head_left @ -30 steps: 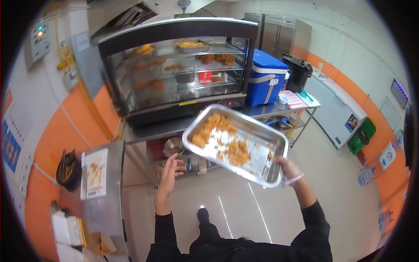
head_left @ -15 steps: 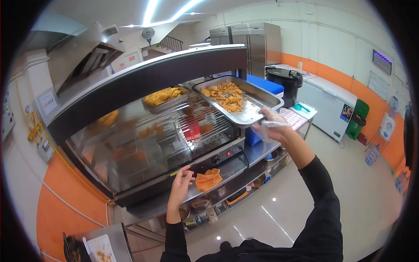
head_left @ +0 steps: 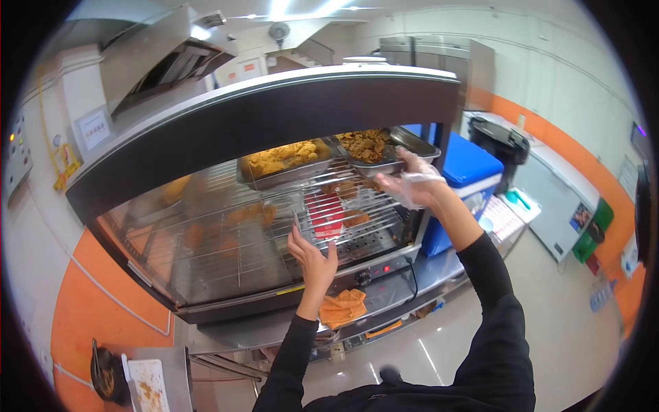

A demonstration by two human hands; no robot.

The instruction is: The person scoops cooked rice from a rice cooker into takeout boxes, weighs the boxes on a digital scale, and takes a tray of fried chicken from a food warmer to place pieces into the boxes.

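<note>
A metal tray (head_left: 412, 141) with fried, crumbly brown pieces lies on the upper wire rack (head_left: 322, 185) of a glass-fronted food warmer (head_left: 274, 103). My right hand (head_left: 419, 180), in a clear plastic glove, is at the tray's near right corner, fingers over the rim and thumb below it. My bare left hand (head_left: 312, 261) is raised at the warmer's front with fingers apart, close to the edge of the glass; whether it touches is unclear. Left of the tray sits another metal tray (head_left: 264, 180) of yellow fried food (head_left: 281, 158). A red and white box (head_left: 325, 214) shows below the rack.
An orange cloth (head_left: 343, 307) lies on the steel counter (head_left: 384, 295) below the control knob. To the right stand a blue cooler box (head_left: 470, 165), a black pot-like appliance (head_left: 504, 141) and a white chest freezer (head_left: 556, 199). A white board (head_left: 147, 384) with crumbs is at lower left.
The tray has moved into the warmer and gone from tilted outside to lying on the rack. My left hand has risen toward the glass. The view has shifted.
</note>
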